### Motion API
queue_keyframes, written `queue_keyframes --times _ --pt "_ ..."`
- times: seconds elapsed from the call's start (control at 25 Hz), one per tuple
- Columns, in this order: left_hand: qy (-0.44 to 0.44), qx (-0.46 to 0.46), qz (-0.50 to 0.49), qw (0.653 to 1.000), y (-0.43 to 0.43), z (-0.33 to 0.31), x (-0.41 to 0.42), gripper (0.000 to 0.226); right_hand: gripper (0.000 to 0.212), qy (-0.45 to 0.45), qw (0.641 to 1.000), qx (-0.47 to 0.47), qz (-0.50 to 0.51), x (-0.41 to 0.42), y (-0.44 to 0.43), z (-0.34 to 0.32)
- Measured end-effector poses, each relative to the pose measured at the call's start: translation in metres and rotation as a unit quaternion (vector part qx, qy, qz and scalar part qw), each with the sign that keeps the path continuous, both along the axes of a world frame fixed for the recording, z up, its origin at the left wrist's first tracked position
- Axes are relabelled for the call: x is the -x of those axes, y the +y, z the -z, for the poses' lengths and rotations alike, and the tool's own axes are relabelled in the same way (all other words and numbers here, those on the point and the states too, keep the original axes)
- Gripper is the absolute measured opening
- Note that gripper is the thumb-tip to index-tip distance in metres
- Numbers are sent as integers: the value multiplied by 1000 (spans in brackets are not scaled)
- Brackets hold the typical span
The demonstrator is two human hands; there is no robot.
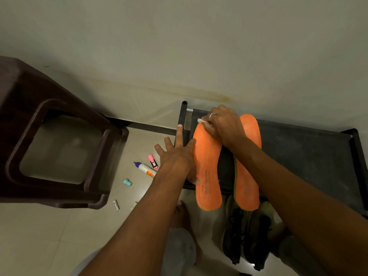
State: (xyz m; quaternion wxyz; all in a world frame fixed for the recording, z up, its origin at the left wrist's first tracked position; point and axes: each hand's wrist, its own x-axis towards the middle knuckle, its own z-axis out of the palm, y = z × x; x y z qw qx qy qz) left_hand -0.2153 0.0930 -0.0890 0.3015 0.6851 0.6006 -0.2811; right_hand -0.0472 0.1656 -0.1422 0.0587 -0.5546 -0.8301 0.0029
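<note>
Dark shoes (pixel 247 234) stand on the floor nearest the viewer, under the front edge of a black rack (pixel 308 148). On the rack the left insole (pixel 207 166) and right insole (pixel 248 176), both orange, lie side by side with their heels overhanging. The left hand (pixel 177 156) lies flat with fingers straight and spread, its thumb on the left insole's outer edge. Farther on, the right hand (pixel 223 124) pinches a small white item (pixel 200 120), possibly a swab, at that insole's toe. A glue bottle (pixel 145 169) lies on the floor to the left.

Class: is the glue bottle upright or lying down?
Lying down: the glue bottle rests lengthwise on the floor, beside the pink highlighter.
</note>
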Motion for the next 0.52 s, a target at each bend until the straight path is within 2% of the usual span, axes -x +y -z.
queue_keyframes --times 0.12,0.24,0.32,0.44,0.52 --pt "-2 6 -1 1000 0 1 -1 136 25 55 998 15 34 1 -5 -3" --pt "2 5 -2 1000 1 3 -2 137 18 125 986 99 -39 -5 -36 -5" --pt "-1 4 -3 1000 0 4 -2 136 17 101 985 112 -81 -10 -45 -3" --pt "-1 0 0 1000 -1 3 -1 137 29 12 1000 8 -17 -10 -18 1" --pt "-1 -1 -2 1000 0 1 0 137 32 -33 999 -23 16 -8 0 -1"
